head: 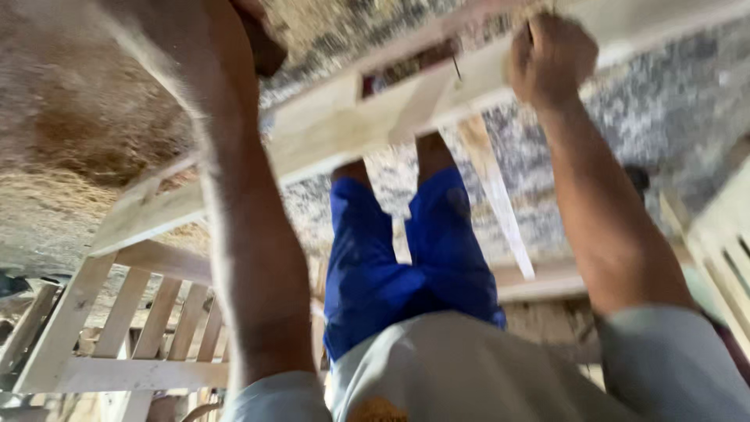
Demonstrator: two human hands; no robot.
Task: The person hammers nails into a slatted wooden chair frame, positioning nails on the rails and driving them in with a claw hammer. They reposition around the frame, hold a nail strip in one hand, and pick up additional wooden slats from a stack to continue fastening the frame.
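A pale wooden frame (328, 125) made of rails and slats runs slantwise across the upper half of the view. My right hand (551, 59) is closed in a fist on its top rail at the upper right. A thin dark nail (455, 69) sticks out of the rail just left of that hand. My left arm reaches up along the left side. My left hand (254, 27) is blurred and cut off by the top edge, with a dark shape (267, 53) at it that I cannot identify. Below the frame are my blue shorts (406, 258) and grey shirt (469, 367).
A second slatted wooden frame (133, 328) lies at the lower left, and another slatted piece (726, 258) is at the right edge. The ground is speckled grey (672, 101), with sawdust and shavings (70, 133) at the left. A loose slat (500, 203) hangs down from the frame.
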